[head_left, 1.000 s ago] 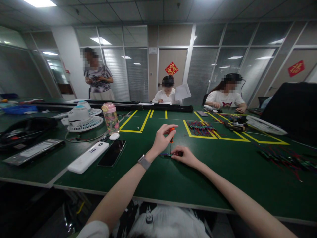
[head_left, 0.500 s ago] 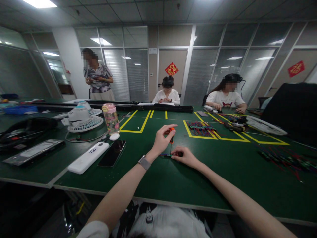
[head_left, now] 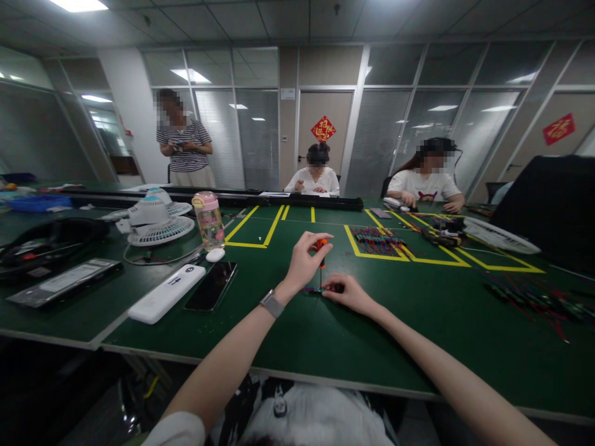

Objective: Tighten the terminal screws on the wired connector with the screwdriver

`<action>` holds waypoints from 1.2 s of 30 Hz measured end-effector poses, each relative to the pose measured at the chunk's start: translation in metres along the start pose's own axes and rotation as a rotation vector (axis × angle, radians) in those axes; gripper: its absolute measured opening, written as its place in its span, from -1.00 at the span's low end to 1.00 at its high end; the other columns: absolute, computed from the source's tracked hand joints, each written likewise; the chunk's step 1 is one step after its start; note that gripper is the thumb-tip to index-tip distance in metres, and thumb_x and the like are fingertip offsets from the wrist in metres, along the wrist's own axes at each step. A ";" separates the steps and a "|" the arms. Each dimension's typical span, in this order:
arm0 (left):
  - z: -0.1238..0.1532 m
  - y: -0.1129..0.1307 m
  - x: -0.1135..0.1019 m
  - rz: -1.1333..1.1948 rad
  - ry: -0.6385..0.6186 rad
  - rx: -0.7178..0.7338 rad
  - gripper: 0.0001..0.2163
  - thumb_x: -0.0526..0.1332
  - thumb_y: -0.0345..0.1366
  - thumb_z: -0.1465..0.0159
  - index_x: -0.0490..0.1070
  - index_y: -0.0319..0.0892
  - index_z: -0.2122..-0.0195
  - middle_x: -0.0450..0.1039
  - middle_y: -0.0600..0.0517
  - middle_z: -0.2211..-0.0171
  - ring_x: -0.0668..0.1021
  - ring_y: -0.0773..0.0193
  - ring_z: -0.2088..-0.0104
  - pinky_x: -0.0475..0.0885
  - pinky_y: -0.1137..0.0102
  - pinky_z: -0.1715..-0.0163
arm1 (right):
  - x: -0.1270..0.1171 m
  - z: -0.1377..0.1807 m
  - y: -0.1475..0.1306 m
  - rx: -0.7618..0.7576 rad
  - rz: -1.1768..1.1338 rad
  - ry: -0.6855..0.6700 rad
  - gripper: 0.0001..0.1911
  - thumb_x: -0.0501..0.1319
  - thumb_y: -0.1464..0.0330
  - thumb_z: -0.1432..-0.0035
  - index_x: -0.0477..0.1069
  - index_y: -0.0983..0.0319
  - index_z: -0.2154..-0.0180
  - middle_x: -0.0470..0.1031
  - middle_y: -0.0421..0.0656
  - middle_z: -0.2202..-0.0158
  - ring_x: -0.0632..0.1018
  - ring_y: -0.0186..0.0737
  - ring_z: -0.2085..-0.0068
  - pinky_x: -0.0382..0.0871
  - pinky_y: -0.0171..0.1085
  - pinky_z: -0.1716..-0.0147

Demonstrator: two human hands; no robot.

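Observation:
My left hand (head_left: 307, 257) is closed around the orange-and-black handle of a screwdriver (head_left: 322, 262), which stands upright with its thin shaft pointing down. The tip meets a small green circuit board (head_left: 315, 291) lying on the table, with thin red and blue wires at its left end. From the right, my right hand (head_left: 346, 293) pinches that board's edge between fingertips. Something dark shows under the curled fingers of this hand, too small to make out.
Wired boards (head_left: 379, 240) lie in a yellow-taped area, and more wired boards (head_left: 543, 297) sit at right. To the left are a phone (head_left: 211, 286), a white power bank (head_left: 167, 294), a bottle (head_left: 209, 223) and white fans (head_left: 158, 223). Three people are across the green table (head_left: 279, 347).
My left thumb and fingers have shifted slightly on the screwdriver handle. My right hand and the board stay in place. The seated person across the table has raised a hand.

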State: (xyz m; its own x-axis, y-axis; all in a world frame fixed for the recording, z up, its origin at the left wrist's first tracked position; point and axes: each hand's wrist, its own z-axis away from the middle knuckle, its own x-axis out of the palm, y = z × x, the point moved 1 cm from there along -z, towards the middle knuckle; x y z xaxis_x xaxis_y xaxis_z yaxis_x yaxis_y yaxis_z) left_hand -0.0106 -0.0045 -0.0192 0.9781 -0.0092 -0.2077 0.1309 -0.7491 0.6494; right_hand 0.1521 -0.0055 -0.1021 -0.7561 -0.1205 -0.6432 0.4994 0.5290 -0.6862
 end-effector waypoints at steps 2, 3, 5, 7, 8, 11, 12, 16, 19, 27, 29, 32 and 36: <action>0.000 0.002 -0.002 -0.067 0.008 0.024 -0.77 0.14 -0.24 -0.28 0.47 -0.11 0.09 0.38 -0.01 0.21 0.48 0.30 0.21 0.41 0.42 0.18 | 0.000 0.000 0.000 -0.003 0.005 -0.001 -0.82 0.29 0.30 -0.02 0.54 0.27 0.32 0.42 -0.17 0.43 0.42 -0.31 0.43 0.30 -0.31 0.40; 0.000 0.003 -0.002 -0.083 0.001 0.036 -0.76 0.10 -0.26 -0.31 0.46 -0.10 0.05 0.38 -0.02 0.19 0.48 0.29 0.18 0.40 0.40 0.13 | 0.000 0.000 -0.001 -0.003 0.006 -0.002 -0.82 0.29 0.30 -0.02 0.54 0.27 0.32 0.43 -0.16 0.43 0.42 -0.31 0.42 0.30 -0.31 0.40; 0.000 0.003 -0.002 -0.051 -0.027 0.047 -0.72 0.01 -0.31 -0.35 0.40 -0.08 -0.02 0.41 -0.02 0.12 0.48 0.29 0.11 0.36 0.37 0.04 | -0.001 0.000 -0.001 -0.006 0.009 -0.006 -0.82 0.29 0.31 -0.02 0.54 0.27 0.31 0.44 -0.15 0.41 0.43 -0.30 0.41 0.30 -0.31 0.39; -0.001 0.002 0.000 0.034 -0.068 0.034 -0.69 -0.01 -0.33 -0.36 0.36 -0.09 -0.07 0.43 -0.03 0.09 0.49 0.29 0.10 0.37 0.37 0.04 | -0.001 0.000 -0.001 -0.010 0.014 -0.006 -0.82 0.29 0.31 -0.03 0.54 0.26 0.31 0.44 -0.15 0.41 0.43 -0.30 0.42 0.31 -0.31 0.39; -0.001 0.001 0.001 0.066 -0.079 0.025 -0.70 0.00 -0.33 -0.35 0.35 -0.10 -0.07 0.44 -0.03 0.10 0.50 0.30 0.13 0.39 0.39 0.08 | -0.001 0.000 0.000 -0.011 0.016 -0.006 -0.82 0.28 0.32 -0.03 0.54 0.26 0.31 0.44 -0.16 0.41 0.43 -0.31 0.42 0.31 -0.31 0.40; -0.001 0.000 0.001 0.031 -0.033 0.022 -0.76 0.14 -0.29 -0.28 0.45 -0.12 0.05 0.43 -0.01 0.19 0.50 0.31 0.22 0.42 0.43 0.21 | 0.000 0.000 0.001 -0.007 0.014 -0.003 -0.83 0.29 0.32 -0.02 0.54 0.26 0.31 0.43 -0.17 0.43 0.42 -0.31 0.43 0.30 -0.31 0.40; -0.001 0.001 0.001 -0.009 -0.002 0.028 -0.79 0.19 -0.27 -0.25 0.48 -0.13 0.11 0.41 -0.01 0.22 0.49 0.31 0.23 0.42 0.43 0.22 | 0.000 0.000 0.001 -0.006 0.012 -0.003 -0.82 0.29 0.32 -0.02 0.54 0.26 0.31 0.43 -0.17 0.43 0.42 -0.31 0.43 0.30 -0.31 0.40; -0.001 0.003 -0.002 -0.081 0.024 0.032 -0.78 0.14 -0.26 -0.28 0.48 -0.12 0.10 0.39 -0.01 0.22 0.47 0.31 0.21 0.39 0.42 0.18 | 0.000 0.000 0.001 -0.005 0.013 -0.003 -0.82 0.28 0.31 -0.02 0.54 0.26 0.31 0.44 -0.16 0.42 0.42 -0.30 0.42 0.30 -0.30 0.40; -0.001 0.002 -0.001 0.003 -0.027 0.020 -0.71 0.01 -0.30 -0.35 0.40 -0.10 -0.02 0.42 -0.03 0.11 0.48 0.30 0.13 0.38 0.40 0.10 | -0.001 0.000 0.000 -0.006 0.010 -0.010 -0.81 0.28 0.31 -0.02 0.54 0.27 0.30 0.43 -0.16 0.42 0.42 -0.30 0.42 0.30 -0.30 0.39; 0.000 0.003 -0.001 -0.065 0.044 0.044 -0.81 0.18 -0.25 -0.26 0.49 -0.15 0.16 0.43 0.00 0.25 0.49 0.32 0.25 0.40 0.44 0.24 | -0.001 0.000 0.000 -0.001 0.004 -0.007 -0.81 0.28 0.31 -0.03 0.54 0.26 0.30 0.42 -0.17 0.43 0.42 -0.31 0.43 0.30 -0.31 0.41; 0.000 0.004 -0.002 -0.069 0.047 0.032 -0.80 0.16 -0.24 -0.27 0.49 -0.14 0.15 0.43 -0.01 0.22 0.49 0.31 0.22 0.40 0.44 0.23 | -0.001 0.000 -0.001 0.002 0.010 -0.008 -0.81 0.28 0.30 -0.03 0.54 0.26 0.31 0.43 -0.16 0.43 0.42 -0.31 0.43 0.30 -0.31 0.41; 0.000 0.003 -0.001 0.007 0.001 -0.007 -0.74 0.04 -0.26 -0.34 0.43 -0.11 0.03 0.45 -0.03 0.13 0.50 0.28 0.14 0.41 0.40 0.16 | -0.002 0.000 -0.002 -0.004 0.019 -0.010 -0.80 0.27 0.28 -0.04 0.54 0.25 0.30 0.44 -0.15 0.41 0.42 -0.31 0.42 0.31 -0.30 0.40; 0.000 -0.001 0.001 0.103 -0.026 -0.029 -0.71 0.03 -0.28 -0.34 0.39 -0.13 -0.03 0.47 -0.05 0.13 0.53 0.29 0.17 0.42 0.38 0.14 | -0.002 0.001 -0.002 -0.008 0.022 -0.012 -0.80 0.28 0.28 -0.04 0.54 0.26 0.30 0.43 -0.16 0.42 0.42 -0.30 0.43 0.30 -0.30 0.41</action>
State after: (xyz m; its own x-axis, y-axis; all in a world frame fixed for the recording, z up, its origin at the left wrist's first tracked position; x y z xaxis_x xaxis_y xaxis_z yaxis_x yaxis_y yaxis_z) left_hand -0.0094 -0.0040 -0.0198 0.9823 -0.1026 -0.1570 0.0344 -0.7241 0.6889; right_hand 0.1529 -0.0066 -0.0998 -0.7398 -0.1182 -0.6623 0.5126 0.5385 -0.6688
